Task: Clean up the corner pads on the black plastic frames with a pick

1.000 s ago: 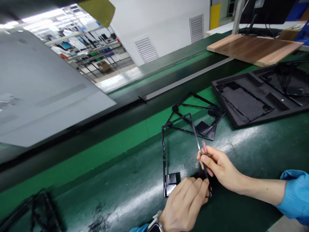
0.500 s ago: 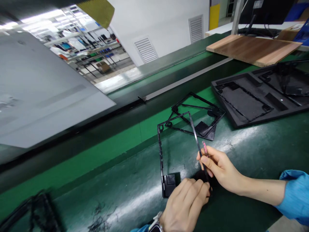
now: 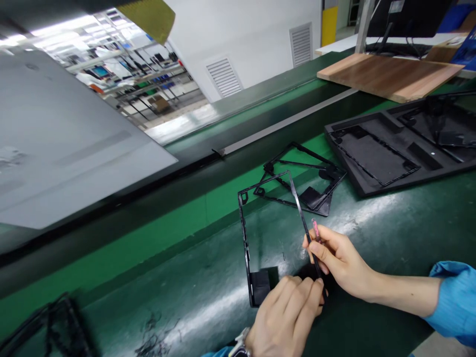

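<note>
A thin black rectangular plastic frame (image 3: 245, 243) is held tilted up over the green bench, with a dark flat patch at its lower left corner. My left hand (image 3: 288, 315) is closed on the frame's near edge, its fingertips partly hidden. Between thumb and fingers, my right hand (image 3: 329, 250) pinches the frame's right side. A slim tool with a pink end (image 3: 316, 228) also sits in my right hand; its working tip is hidden. Just behind lie more black plastic frames (image 3: 303, 191), overlapping each other.
At the right, a black foam tray (image 3: 375, 186) holds more frames. A wooden board (image 3: 390, 74) lies beyond it. Thin black scraps (image 3: 152, 337) are scattered at the lower left, near a blurred pile of black frames (image 3: 48, 327). A grey panel (image 3: 74, 134) hangs at upper left.
The held frame has tilted slightly, its upper part shifting a little to the left. Both hands keep nearly the same place and grip.
</note>
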`<move>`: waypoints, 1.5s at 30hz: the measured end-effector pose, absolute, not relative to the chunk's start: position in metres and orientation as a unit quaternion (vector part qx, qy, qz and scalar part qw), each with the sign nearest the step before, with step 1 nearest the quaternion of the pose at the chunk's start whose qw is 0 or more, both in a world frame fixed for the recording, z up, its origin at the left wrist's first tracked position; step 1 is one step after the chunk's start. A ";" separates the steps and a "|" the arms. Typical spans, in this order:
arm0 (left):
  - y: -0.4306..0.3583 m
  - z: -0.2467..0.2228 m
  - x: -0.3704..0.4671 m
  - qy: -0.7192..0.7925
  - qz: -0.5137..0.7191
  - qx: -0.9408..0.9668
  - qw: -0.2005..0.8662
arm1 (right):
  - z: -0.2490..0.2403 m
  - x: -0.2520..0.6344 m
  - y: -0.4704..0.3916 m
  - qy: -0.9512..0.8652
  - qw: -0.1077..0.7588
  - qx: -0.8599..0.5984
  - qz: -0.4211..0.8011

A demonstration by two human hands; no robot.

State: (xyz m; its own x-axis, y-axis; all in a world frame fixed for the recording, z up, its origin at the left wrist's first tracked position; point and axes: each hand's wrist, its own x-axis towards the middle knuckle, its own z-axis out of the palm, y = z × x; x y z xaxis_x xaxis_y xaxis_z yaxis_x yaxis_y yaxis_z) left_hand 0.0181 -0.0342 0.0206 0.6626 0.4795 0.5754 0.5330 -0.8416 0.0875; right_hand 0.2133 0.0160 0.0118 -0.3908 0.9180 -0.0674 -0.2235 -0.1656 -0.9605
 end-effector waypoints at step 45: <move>-0.035 0.012 0.026 -0.306 -0.351 -0.884 0.045 | 0.012 0.213 0.017 -0.491 0.432 -0.369 0.660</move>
